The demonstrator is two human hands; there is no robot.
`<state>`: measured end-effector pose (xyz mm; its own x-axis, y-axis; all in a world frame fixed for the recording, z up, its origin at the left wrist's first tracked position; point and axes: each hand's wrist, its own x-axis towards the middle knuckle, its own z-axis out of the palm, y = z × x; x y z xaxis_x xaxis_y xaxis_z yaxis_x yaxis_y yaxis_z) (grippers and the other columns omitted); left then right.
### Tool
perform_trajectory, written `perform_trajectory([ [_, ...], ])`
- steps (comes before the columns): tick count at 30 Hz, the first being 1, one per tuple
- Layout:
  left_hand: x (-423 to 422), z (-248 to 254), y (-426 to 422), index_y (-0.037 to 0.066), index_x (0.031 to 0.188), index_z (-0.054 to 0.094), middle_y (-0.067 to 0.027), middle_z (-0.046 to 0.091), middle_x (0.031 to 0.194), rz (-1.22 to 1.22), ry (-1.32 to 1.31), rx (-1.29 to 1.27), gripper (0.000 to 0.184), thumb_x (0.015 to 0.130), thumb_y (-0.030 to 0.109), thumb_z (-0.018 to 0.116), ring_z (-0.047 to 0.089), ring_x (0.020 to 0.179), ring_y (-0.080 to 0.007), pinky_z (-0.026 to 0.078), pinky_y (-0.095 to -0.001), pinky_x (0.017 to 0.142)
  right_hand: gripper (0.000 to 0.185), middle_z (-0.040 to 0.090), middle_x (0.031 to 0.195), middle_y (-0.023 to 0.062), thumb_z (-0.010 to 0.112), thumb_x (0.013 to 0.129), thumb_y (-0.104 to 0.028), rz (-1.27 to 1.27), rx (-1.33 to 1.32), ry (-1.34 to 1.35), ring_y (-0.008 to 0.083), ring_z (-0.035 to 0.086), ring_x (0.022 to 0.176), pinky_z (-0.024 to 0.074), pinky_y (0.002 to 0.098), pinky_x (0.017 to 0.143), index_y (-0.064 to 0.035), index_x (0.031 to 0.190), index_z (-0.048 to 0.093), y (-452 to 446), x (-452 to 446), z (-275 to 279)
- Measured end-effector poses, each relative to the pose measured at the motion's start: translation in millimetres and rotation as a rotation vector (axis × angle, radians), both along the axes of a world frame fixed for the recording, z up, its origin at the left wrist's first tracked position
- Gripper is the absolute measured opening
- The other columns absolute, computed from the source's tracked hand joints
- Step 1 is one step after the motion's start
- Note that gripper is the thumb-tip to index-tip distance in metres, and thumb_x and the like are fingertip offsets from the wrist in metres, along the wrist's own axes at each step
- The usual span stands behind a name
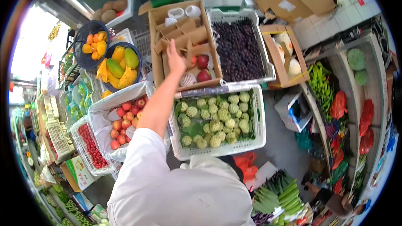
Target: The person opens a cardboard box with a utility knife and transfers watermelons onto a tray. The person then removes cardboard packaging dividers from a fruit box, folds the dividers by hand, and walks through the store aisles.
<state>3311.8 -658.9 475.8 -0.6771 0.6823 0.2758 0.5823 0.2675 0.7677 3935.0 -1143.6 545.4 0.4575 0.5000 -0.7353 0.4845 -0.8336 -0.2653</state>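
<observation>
My left hand (176,60) is over the brown open-topped cardboard box (158,69), its fingers stretched out straight, held close together and clamped on nothing that I can see; whether they touch the brown cardboard dividers (195,37) I cannot tell. Two round, dark red apples (203,62) lie inside the box, to the right of my wrist, near a fruit in a white foam net (187,79). Just right of the box, dark purple grapes (238,50) fill a white plastic crate (268,65); nearer me, knobbly pale-green fruits (223,114) lie in another white crate (217,152).
</observation>
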Motion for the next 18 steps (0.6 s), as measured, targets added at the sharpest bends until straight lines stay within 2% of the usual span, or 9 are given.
perform_trajectory([
  [2,-29,9,-3,0.008,0.143,0.048,-0.0243,0.059,0.130,-0.058,-0.027,0.062,0.065,0.080,-0.001,0.063,0.060,0.116,-0.0399,0.047,-0.0406,0.100,0.032,0.046,0.061,-0.0035,0.063,0.098,-0.034,-0.091,0.014,-0.028,0.0111,0.044,0.050,0.0395,0.0297,0.048,-0.0025,0.104,0.063,-10,-2,8],
  [4,-41,33,-12,0.005,0.135,0.055,-0.0214,0.067,0.116,-0.035,-0.062,0.135,0.052,0.083,0.004,0.063,0.064,0.109,-0.0377,0.049,-0.0393,0.097,0.032,0.044,0.060,-0.0040,0.062,0.098,-0.034,-0.192,0.070,-0.048,0.0103,0.043,0.049,0.0383,0.0290,0.047,-0.0028,0.103,0.063,-15,-3,13],
  [6,-38,85,-39,0.005,0.130,0.057,-0.0211,0.069,0.113,-0.055,-0.144,-0.038,0.050,0.081,0.005,0.066,0.067,0.104,-0.0374,0.051,-0.0374,0.094,0.031,0.043,0.059,-0.0045,0.062,0.099,-0.034,-0.316,0.183,-0.040,0.0095,0.042,0.048,0.0371,0.0283,0.046,-0.0032,0.103,0.063,-5,1,16],
  [7,-16,122,-59,-0.001,0.122,0.061,-0.0145,0.072,0.107,-0.037,-0.150,0.039,0.041,0.081,0.000,0.066,0.068,0.098,-0.0237,0.049,-0.0304,0.093,0.031,0.042,0.058,-0.0048,0.062,0.099,-0.034,-0.419,0.268,-0.002,0.0091,0.042,0.048,0.0365,0.0280,0.045,-0.0034,0.103,0.063,9,1,17],
  [10,51,175,-119,-0.003,0.116,0.060,-0.0152,0.065,0.114,-0.108,-0.175,0.226,0.040,0.077,0.001,0.069,0.063,0.105,-0.0209,0.050,-0.0333,0.093,0.034,0.032,0.055,-0.0069,0.058,0.101,-0.037,-0.679,0.427,0.231,0.0051,0.032,0.044,0.0271,0.0242,0.042,-0.0039,0.108,0.062,97,-56,69],
  [11,74,184,-135,-0.001,0.113,0.061,-0.0154,0.061,0.119,-0.199,-0.282,0.208,0.043,0.073,0.005,0.077,0.061,0.107,-0.0237,0.049,-0.0349,0.094,0.038,0.032,0.055,-0.0062,0.057,0.101,-0.041,-0.614,0.490,0.327,0.0057,0.030,0.043,0.0262,0.0241,0.042,-0.0038,0.109,0.060,124,-64,76],
  [13,121,181,-166,0.003,0.111,0.065,-0.0195,0.063,0.122,-0.350,0.027,0.227,0.053,0.065,0.018,0.088,0.063,0.109,-0.0344,0.050,-0.0392,0.094,0.044,0.035,0.059,-0.0049,0.054,0.102,-0.045,-0.455,0.575,0.530,0.0060,0.028,0.043,0.0252,0.0238,0.041,-0.0039,0.115,0.058,166,-87,98],
  [15,170,181,-192,0.008,0.105,0.067,-0.0101,0.066,0.122,-0.608,-0.073,0.214,0.038,0.070,0.007,0.081,0.066,0.107,-0.0286,0.056,-0.0361,0.087,0.046,0.038,0.063,-0.0042,0.052,0.102,-0.046,-0.336,0.597,0.640,0.0056,0.027,0.043,0.0251,0.0236,0.041,-0.0041,0.120,0.058,202,-111,124],
  [18,242,162,-226,0.010,0.118,0.064,-0.0092,0.063,0.128,-1.060,-0.234,0.339,0.044,0.075,0.006,0.073,0.065,0.111,-0.0245,0.058,-0.0340,0.085,0.053,0.058,0.085,-0.0002,0.050,0.103,-0.047,-0.080,0.779,0.794,0.0064,0.030,0.043,0.0269,0.0224,0.040,-0.0053,0.135,0.053,234,-143,147],
])
